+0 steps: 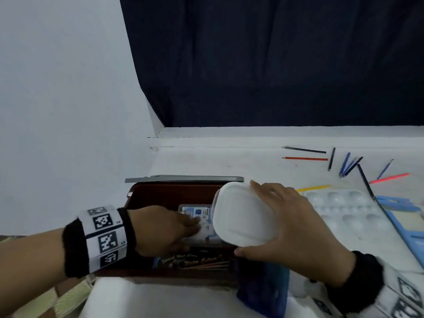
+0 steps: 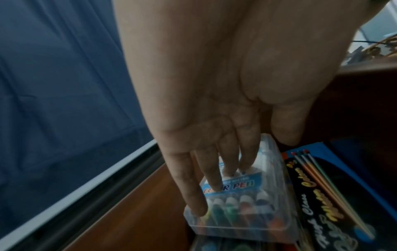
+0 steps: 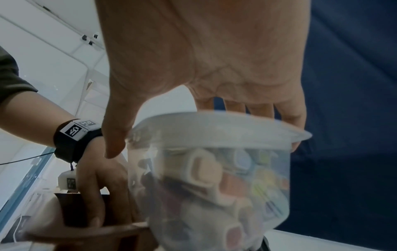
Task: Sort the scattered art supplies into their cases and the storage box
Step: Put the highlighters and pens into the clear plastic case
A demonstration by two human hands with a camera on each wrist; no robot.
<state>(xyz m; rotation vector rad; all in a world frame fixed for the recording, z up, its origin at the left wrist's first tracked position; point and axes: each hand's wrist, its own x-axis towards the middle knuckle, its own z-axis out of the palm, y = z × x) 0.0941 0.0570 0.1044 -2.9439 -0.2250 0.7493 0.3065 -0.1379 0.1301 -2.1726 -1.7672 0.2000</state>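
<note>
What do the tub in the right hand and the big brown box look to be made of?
Tub: clear plastic with an opaque white lid; small coloured items show through its wall. Storage box: probably wood or wood-look board, smooth reddish-brown walls; cannot tell for sure.

Head view looks down — both wrist views sit close, sharing the storage box (image 1: 160, 193).

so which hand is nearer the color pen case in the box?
Left. The left hand has straight fingers resting on the color pen case inside the storage box; the right hand holds the lidded tub beside and above it.
</note>
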